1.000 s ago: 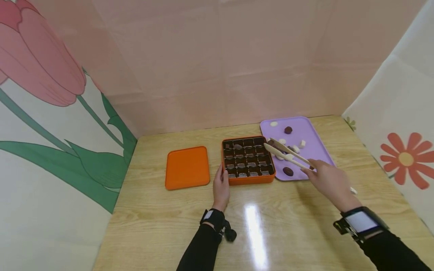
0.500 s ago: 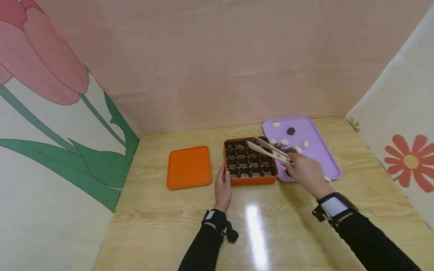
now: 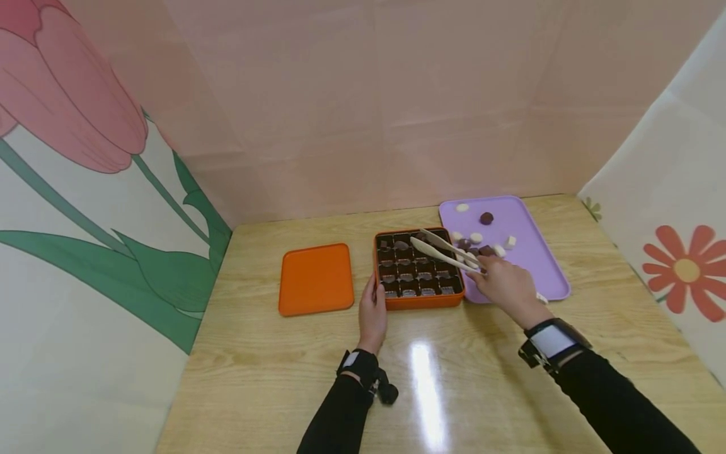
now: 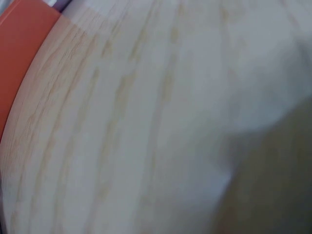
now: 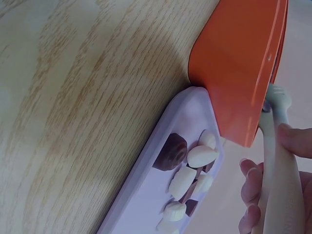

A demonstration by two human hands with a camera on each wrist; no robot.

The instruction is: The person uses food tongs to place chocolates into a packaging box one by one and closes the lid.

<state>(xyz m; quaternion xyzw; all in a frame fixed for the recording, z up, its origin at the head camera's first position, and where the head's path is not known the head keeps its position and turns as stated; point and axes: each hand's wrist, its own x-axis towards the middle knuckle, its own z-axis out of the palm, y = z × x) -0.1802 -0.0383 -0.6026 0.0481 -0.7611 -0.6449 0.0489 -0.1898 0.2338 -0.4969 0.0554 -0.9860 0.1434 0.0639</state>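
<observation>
— On the wooden table (image 3: 255, 378), in the head view, what is touched by the left hand (image 3: 372, 323)?

— The orange box (image 3: 425, 303): the fingers (image 3: 366, 290) are laid fairly straight along its left wall, by the near corner.

— And by the right hand (image 3: 507, 287)?

— Pale tongs (image 3: 431, 251) are gripped, their tips held over the box's dark divided insert, toward its far side. To the box's right, a purple tray (image 3: 527, 252) is set, strewn with dark and white pieces (image 3: 476, 238); to its left, well apart from the tray, a flat orange lid (image 3: 316, 280) is laid.

— What is shown from the left wrist?

— The tabletop and a slice of orange wall. A blurred dark shape (image 4: 273, 180) cannot be identified, so the hand's state cannot be told there.

— From the right wrist?

— The tongs are seen pinched between thumb and fingers. Whether anything is clasped in their tips cannot be told for certain.
</observation>
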